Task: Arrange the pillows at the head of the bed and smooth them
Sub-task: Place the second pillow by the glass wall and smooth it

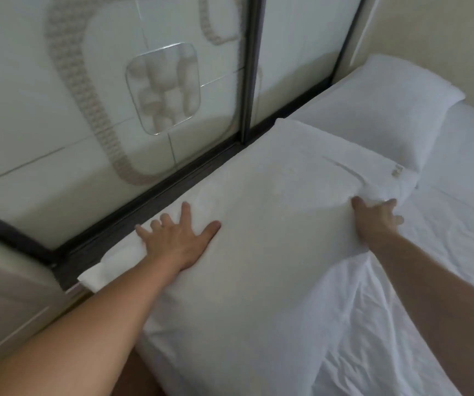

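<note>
Where the view begins, closest to the camera, two bare forearms reach forward over a bed covered in a white sheet (444,252), which is wrinkled on the near right side. Both arms lead to a large white pillow (258,224) lying lengthwise along the head edge of the bed.

The left hand (177,237) lies flat on the pillow's left side, palm down, fingers spread wide and gripping nothing. Its fingertips reach toward the pillow's far left edge, beside the dark frame (155,195) that runs along the bed.

The right hand (375,217) sits at the pillow's right edge. Its fingers press into the fabric there, and the cloth bunches in small folds around them. Whether the hand is pinching the fabric or only pushing on it cannot be told, since the fingertips are partly buried in the cloth.

Just beyond the right hand, a small tag (397,170) shows near the pillow's far right corner.

Farther on, a second white pillow (378,110) lies in the far corner of the bed, touching the end of the first one and set in line with it along the same edge.

Behind both pillows rises a frosted glass panel (87,110) with a pale looping pattern and a rounded square motif, divided by a dark upright bar (251,67). A beige wall (444,30) fills the far right.
</note>
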{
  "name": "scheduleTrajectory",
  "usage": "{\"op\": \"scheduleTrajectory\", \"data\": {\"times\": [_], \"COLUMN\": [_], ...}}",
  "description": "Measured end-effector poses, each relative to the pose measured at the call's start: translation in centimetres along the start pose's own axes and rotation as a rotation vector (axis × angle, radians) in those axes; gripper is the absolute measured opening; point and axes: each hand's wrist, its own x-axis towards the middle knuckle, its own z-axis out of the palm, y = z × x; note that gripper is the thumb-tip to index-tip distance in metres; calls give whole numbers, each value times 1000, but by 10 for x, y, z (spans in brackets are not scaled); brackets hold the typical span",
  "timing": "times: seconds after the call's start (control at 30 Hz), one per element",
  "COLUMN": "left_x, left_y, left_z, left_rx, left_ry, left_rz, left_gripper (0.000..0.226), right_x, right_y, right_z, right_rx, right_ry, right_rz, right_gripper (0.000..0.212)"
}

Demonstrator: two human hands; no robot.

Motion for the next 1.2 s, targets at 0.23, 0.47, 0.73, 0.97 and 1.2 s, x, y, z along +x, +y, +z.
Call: {"op": "scheduleTrajectory", "data": {"times": [0.23,0.47,0.73,0.97,1.2], "left_x": [-13,9,-54,-77,-73], "left_y": [22,-16,81,72,67], "left_z": [16,-30,-43,-31,-29], "left_rx": [93,184,-266,-384,-319], "left_ry": [-41,116,317,175,190], "left_rz": [343,224,653,614,707], "left_gripper": [91,94,41,36,35], "right_x": [-101,-64,-137,-157,-159], "right_y": [3,-3,-7,5,9], "right_z": [45,-13,6,-2,-1], "right_rx": [-549,-507,-434,-281,-298], "right_ry": [-247,27,-112,-45,-56], "right_rz": [-934,-593,-951,-950,-929], "right_gripper": [65,72,59,39,38]}}
